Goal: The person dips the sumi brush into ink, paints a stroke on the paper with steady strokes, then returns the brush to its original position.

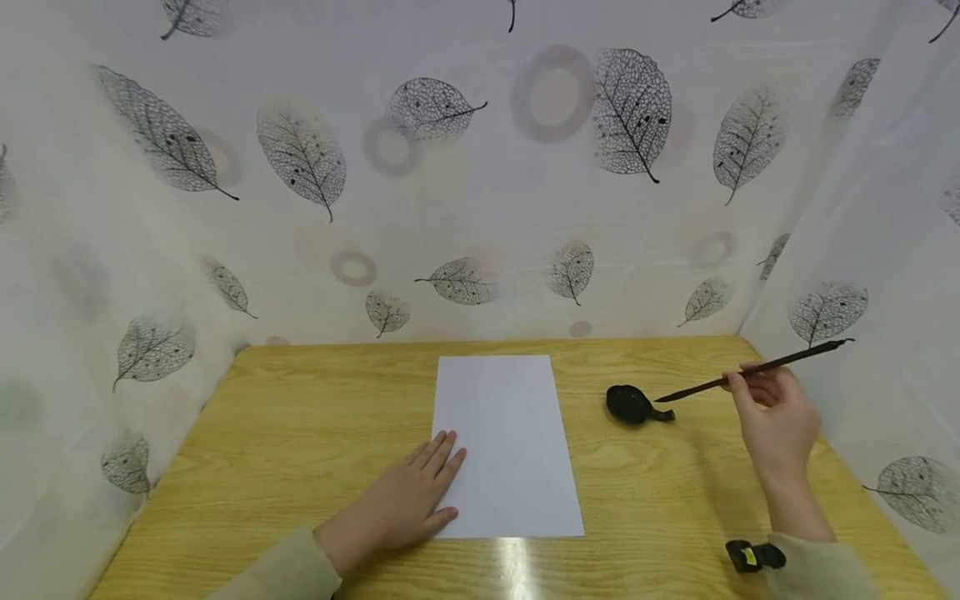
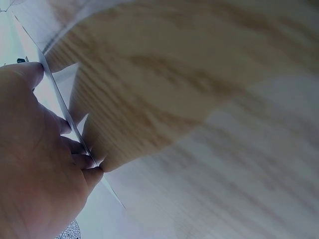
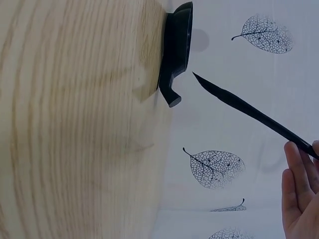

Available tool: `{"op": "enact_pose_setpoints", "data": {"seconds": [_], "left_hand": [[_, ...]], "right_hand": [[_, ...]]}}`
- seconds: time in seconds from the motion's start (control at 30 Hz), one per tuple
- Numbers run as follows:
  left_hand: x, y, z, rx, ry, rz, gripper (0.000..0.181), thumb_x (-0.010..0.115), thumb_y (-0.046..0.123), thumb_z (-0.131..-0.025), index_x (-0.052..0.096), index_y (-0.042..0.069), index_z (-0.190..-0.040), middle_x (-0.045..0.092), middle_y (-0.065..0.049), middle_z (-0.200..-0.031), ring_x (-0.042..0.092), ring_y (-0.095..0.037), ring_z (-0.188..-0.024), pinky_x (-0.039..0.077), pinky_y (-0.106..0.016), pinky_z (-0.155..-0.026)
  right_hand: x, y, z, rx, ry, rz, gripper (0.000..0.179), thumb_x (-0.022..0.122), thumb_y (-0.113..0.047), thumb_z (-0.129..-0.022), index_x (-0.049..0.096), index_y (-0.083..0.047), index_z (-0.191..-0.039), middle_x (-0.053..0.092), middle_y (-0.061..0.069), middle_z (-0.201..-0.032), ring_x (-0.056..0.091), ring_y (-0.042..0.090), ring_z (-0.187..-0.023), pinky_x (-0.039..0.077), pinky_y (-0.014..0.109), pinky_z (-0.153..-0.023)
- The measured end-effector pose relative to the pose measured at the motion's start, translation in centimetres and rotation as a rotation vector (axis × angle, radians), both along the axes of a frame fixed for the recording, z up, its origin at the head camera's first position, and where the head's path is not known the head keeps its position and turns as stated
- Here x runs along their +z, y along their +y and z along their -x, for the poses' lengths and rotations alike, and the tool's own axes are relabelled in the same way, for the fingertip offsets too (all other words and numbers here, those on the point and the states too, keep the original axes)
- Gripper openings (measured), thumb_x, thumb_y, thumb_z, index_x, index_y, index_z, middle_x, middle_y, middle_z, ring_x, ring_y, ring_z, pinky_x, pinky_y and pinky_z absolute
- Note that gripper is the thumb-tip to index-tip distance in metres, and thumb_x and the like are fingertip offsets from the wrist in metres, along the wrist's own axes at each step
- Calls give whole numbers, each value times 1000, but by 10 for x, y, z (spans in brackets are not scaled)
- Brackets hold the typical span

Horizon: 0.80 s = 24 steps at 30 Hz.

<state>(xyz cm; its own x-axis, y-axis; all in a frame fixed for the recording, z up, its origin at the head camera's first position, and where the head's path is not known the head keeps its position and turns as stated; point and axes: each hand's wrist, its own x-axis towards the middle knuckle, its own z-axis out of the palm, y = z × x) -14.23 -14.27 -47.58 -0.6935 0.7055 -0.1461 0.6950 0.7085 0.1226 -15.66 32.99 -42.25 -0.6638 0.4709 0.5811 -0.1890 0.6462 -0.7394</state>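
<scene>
step: likely readying brush (image 1: 784, 362) | left hand (image 1: 412, 496): flat, fingers straight, over left edge of paper (image 1: 506, 450) | right hand (image 1: 782, 421): pinching brush, tip near black dish (image 1: 628, 404), right of paper | next: probably calls for steady tip control

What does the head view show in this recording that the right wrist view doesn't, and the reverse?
Head view only: the left hand, its fingers on the left edge of a white rectangular paper sheet, and the rear end of a slender dark brush.

Right wrist view only: a side-on profile of the round black dish with its short handle.

Both: the right hand holding that brush, its tip just apart from the dish, the yellowish wood-grain table, and the white leaf-print sheeting.
</scene>
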Motion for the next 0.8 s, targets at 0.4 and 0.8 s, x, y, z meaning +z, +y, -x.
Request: {"op": "enact_pose_setpoints", "data": {"seconds": [0.4,0.8], "left_hand": [[0,-1,1,8,3,28,75,46,51,-110,29,5,-168,19,-21,-177,21,-36,-165,29,-49,-133],[-1,-1,1,-11,17,11,75,46,51,-111,31,3,-166,22,-25,-175,23,-39,-164,31,-50,-132]], "right_hand": [[-5,-6,3,5,-55,-25,21,75,-4,-97,70,6,-115,56,-49,-83,55,-29,-70,43,-3,-67],[1,-7,4,8,-10,4,19,75,-2,-96,70,8,-111,59,-47,-85,58,-27,-73,46,-4,-69]]}}
